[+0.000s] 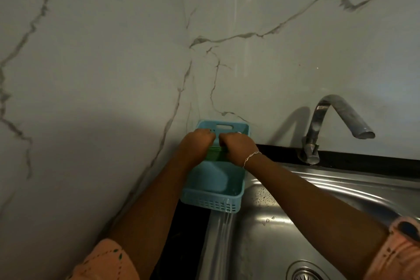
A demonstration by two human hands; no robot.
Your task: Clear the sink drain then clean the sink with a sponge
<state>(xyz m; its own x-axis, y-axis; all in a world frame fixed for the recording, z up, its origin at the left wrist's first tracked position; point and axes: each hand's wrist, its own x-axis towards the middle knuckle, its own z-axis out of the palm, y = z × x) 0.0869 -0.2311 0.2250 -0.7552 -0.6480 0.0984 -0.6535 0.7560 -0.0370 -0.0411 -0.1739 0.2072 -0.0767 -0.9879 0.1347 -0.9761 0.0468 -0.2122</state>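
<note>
A light blue plastic basket (213,200) stands in the corner at the left of the steel sink (261,234). Both my hands are over the basket's far half. My left hand (197,145) and my right hand (236,146) are closed side by side on a green sponge (216,154), of which only a strip shows between them. A pale blue rounded thing (211,177) lies in the basket below the hands. The round drain (304,273) shows at the bottom edge of the view, partly cut off.
A chrome tap (327,118) rises from the black ledge behind the sink and points right. Marble-patterned wall tiles close the corner on the left and behind. Water drops lie on the sink's left slope.
</note>
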